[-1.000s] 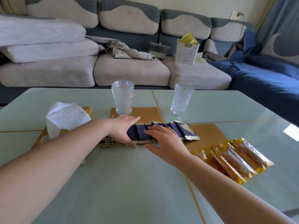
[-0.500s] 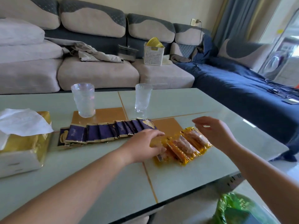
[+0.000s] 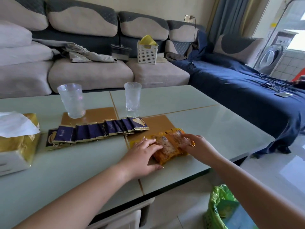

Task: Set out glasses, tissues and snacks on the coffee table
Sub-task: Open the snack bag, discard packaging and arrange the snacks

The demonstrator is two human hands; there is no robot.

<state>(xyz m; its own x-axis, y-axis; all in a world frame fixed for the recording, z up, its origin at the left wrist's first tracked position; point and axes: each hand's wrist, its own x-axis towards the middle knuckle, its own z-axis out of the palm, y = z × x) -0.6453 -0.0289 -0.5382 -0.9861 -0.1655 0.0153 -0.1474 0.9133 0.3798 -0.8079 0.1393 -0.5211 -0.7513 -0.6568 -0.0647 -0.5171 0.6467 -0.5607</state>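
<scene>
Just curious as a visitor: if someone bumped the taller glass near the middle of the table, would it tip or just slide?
The taller glass looks narrow for its height, so a knock near the rim would probably tip it. It appears empty, so likely light. The coffee table top looks glossy, so a low push might slide it instead.

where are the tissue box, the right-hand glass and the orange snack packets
tissue box [image 3: 24, 146]: head view, on its gold side panel.
right-hand glass [image 3: 132, 98]: head view, mid-wall of the clear glass.
orange snack packets [image 3: 168, 147]: head view, on the middle packet between the two hands.
</scene>
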